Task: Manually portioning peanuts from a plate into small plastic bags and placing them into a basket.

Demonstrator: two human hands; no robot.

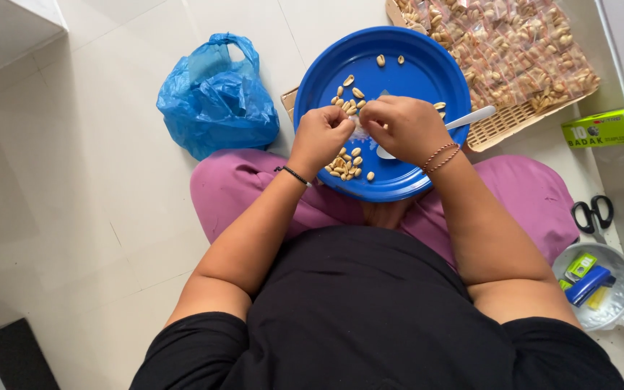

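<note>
- Head view, centre of the frame: the left hand [321, 137] and the right hand [404, 128] met over a round blue plate [427, 72], fingertips drawn together and pinching a small clear plastic packet [360, 131] between them
- The plate rested on the person's lap, on the pink trousers [529, 191], just above the middle of the frame
- Loose peanuts [346, 163] lay scattered on the plate, a cluster under the left hand and a few near the plate's upper rim
- A white plastic spoon [471, 117] lay on the plate under the right wrist, its handle sticking out past the right rim
- Upper right: a woven tray [503, 123] piled with small filled peanut packets [507, 43], touching the plate's edge
- Upper left of the plate: a crumpled blue plastic bag [214, 97] on the pale floor
- Right edge: a green staple box [608, 126], black-handled scissors [592, 214] below it, and a grey bowl [615, 300] holding a blue stapler [588, 283]
</note>
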